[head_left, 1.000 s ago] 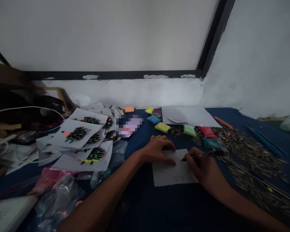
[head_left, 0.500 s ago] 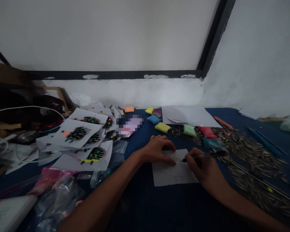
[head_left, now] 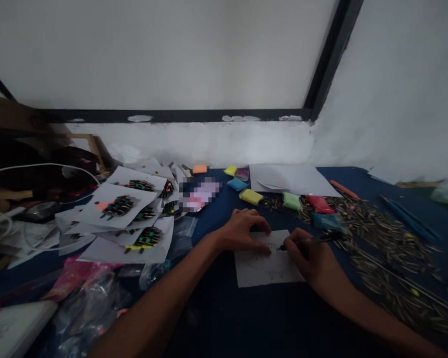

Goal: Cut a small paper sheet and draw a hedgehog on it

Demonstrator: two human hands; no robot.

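A small white sheet of paper (head_left: 257, 276) with dark drawn lines lies on the blue tabletop (head_left: 212, 308). My left hand (head_left: 244, 231) rests on its upper left part, thumb and fingers apart, pressing it down. In my right hand (head_left: 309, 253) a dark pen (head_left: 323, 237) is pinched, its tip touching the paper near my left thumb. Short marks show beside the tip. Part of the drawing is hidden under both hands.
Sunflower seeds (head_left: 388, 243) spread on the right with blue tweezers (head_left: 410, 219). Clay packets, one yellow (head_left: 251, 197), one red (head_left: 320, 204), lie behind the hands near blank sheets (head_left: 291, 179). Left are seed-decorated cards (head_left: 142, 251), plastic bags (head_left: 89, 303) and a white box (head_left: 18, 328).
My right hand and the pen tip have shifted very slightly to the left over the paper. My left hand stays in place.
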